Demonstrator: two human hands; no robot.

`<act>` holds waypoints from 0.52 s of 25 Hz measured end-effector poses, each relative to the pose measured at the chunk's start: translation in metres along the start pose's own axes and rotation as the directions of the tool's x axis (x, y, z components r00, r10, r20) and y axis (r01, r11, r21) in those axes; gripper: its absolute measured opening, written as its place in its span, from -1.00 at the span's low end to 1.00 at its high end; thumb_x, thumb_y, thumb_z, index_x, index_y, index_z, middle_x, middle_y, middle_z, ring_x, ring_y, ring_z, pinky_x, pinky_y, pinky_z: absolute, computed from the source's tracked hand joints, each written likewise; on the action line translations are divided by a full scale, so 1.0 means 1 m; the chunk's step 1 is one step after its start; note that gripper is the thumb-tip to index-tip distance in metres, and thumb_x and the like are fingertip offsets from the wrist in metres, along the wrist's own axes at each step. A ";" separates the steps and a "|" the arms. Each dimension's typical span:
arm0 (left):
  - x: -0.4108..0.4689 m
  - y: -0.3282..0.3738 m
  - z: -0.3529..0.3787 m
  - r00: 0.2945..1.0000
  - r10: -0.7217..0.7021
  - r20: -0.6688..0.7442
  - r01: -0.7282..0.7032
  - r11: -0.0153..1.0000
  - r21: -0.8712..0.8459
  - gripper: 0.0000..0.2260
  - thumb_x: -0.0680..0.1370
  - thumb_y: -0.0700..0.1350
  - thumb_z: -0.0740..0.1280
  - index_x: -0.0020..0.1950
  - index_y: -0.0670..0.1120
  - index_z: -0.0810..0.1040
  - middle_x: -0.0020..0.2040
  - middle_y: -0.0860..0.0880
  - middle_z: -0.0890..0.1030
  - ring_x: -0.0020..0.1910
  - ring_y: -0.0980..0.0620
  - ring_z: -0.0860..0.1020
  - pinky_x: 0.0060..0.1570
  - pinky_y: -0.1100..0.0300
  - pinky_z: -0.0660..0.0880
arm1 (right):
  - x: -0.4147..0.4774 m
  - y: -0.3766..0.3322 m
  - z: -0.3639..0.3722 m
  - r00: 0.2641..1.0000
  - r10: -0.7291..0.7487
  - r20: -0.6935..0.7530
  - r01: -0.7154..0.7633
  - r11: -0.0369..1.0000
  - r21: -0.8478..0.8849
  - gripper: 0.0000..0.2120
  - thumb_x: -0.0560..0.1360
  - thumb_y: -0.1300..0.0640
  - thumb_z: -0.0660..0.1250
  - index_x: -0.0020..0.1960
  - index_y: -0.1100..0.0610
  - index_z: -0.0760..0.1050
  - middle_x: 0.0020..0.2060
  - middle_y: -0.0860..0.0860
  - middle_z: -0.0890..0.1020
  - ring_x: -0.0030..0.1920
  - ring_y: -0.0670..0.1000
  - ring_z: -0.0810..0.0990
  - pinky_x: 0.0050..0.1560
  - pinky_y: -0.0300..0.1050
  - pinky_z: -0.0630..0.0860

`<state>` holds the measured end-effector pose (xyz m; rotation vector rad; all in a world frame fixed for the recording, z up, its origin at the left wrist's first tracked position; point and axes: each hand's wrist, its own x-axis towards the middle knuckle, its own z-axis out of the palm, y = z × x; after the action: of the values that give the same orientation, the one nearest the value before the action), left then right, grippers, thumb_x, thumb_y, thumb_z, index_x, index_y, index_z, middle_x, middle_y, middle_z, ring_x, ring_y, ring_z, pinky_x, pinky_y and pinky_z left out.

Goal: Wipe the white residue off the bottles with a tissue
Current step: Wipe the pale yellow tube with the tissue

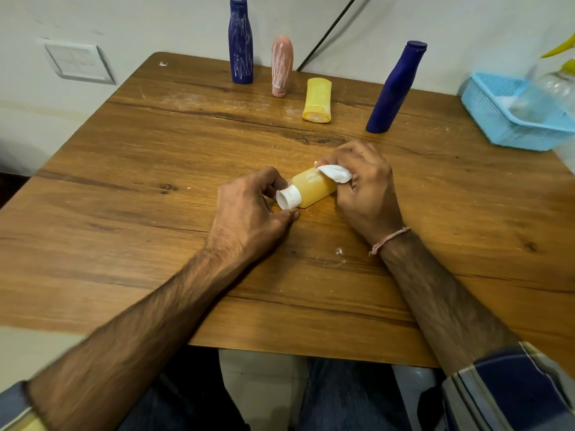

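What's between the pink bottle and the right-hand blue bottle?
The far yellow bottle, streaked white, stands between the pink bottle and the blue bottle; head view shows it.

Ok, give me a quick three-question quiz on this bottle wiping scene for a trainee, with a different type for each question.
1. True or false: the right hand presses the tissue against the small yellow bottle lying on the table.
2. Which standing bottle shows no white streaks? A: the back-left blue bottle; B: the pink bottle; C: the right-hand blue bottle.
3. Fill in: the left hand grips the lying bottle at its white ____.
Key: 1 true. 2 C; the back-left blue bottle and the pink bottle are both streaked. 3 cap.
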<state>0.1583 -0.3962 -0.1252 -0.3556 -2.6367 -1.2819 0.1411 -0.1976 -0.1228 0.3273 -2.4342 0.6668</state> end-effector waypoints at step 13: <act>-0.002 0.002 -0.002 1.000 -0.006 0.009 0.006 1.000 -0.005 -0.69 0.39 -0.06 0.62 0.07 -0.02 0.65 -0.12 0.12 0.59 -0.25 0.30 0.48 -0.33 0.51 0.32 | -0.007 -0.015 0.002 0.994 -0.090 0.054 0.096 0.989 -0.113 -0.69 0.49 0.31 0.28 0.08 0.02 0.66 0.02 -0.05 0.64 0.12 0.04 0.44 0.05 -0.06 0.19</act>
<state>0.1608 -0.3966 -0.1231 -0.3555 -2.6440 -1.2919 0.1515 -0.2104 -0.1230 0.4113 -2.4745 0.4801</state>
